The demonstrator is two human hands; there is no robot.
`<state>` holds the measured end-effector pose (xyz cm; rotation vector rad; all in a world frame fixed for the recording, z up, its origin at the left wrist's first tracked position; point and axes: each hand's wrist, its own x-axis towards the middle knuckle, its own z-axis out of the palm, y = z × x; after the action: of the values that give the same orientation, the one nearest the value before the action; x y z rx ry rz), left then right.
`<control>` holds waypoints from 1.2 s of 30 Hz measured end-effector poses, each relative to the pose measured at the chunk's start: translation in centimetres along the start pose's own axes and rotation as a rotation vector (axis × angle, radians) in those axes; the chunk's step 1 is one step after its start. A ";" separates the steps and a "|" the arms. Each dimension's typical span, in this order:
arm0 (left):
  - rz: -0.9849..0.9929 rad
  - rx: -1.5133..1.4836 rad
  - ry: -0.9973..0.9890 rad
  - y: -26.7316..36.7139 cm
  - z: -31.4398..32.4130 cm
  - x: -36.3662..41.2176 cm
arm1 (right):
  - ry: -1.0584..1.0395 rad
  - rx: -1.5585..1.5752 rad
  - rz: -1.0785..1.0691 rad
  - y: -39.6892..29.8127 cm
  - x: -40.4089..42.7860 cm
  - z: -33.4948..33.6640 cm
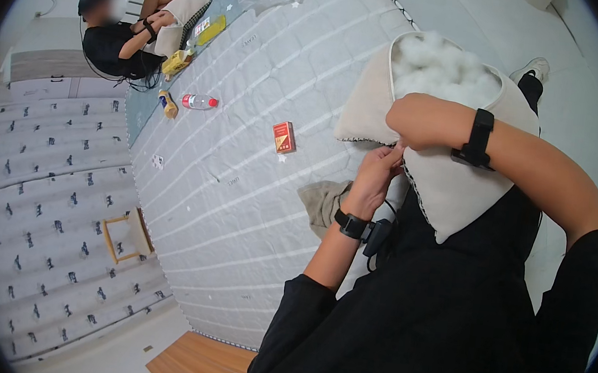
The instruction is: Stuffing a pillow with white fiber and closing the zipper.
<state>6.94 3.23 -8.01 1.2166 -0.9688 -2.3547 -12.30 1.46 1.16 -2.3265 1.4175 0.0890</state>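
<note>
A cream cushion cover (453,197) with a black-and-white patterned edge lies across my lap. White fibre stuffing (434,67) bulges from its open mouth, on the side away from my body. My right hand (420,122) reaches across the cover, its fingers curled over the near patterned edge and mostly hidden. Just below it, my left hand (376,175) pinches the same edge between thumb and fingers. The two hands' fingertips meet or nearly meet there. Whether a small item sits between them, I cannot tell. Beside my left wrist lies a crumpled grey-brown cloth (322,202).
A mattress with a pale quilted cover (229,223) stretches to my left. On it lie a red box (284,137), a clear bottle with a red cap (199,102) and a yellow bottle (175,63). Another person (120,39) sits at the far edge holding a similar cushion (171,36).
</note>
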 end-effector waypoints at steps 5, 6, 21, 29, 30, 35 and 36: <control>0.100 0.030 0.010 -0.1 0.5 0.8 | 0.005 0.271 0.040 1.5 -1.5 -1.3; 0.096 0.028 0.004 0.0 0.9 0.7 | 0.117 0.272 0.025 1.5 -2.2 -1.8; 0.197 0.184 -0.070 0.6 2.8 -0.7 | 0.193 0.696 -0.048 2.0 -3.6 -1.8; 0.523 0.414 -0.018 2.4 7.5 -1.2 | 0.133 0.949 0.012 3.0 -6.8 -4.5; 0.489 0.402 -0.071 2.7 7.2 -1.3 | 0.134 0.881 0.003 3.1 -7.1 -4.7; 0.442 0.418 -0.104 3.2 5.7 -1.3 | 0.459 0.365 -0.031 1.8 -7.4 -4.6; 0.449 0.399 -0.063 3.5 6.3 -1.8 | 0.553 0.325 -0.047 1.8 -7.4 -4.2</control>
<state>2.81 4.40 -1.91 0.9227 -1.5995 -1.9098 -18.06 5.30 6.41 -2.1900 1.4731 -0.7941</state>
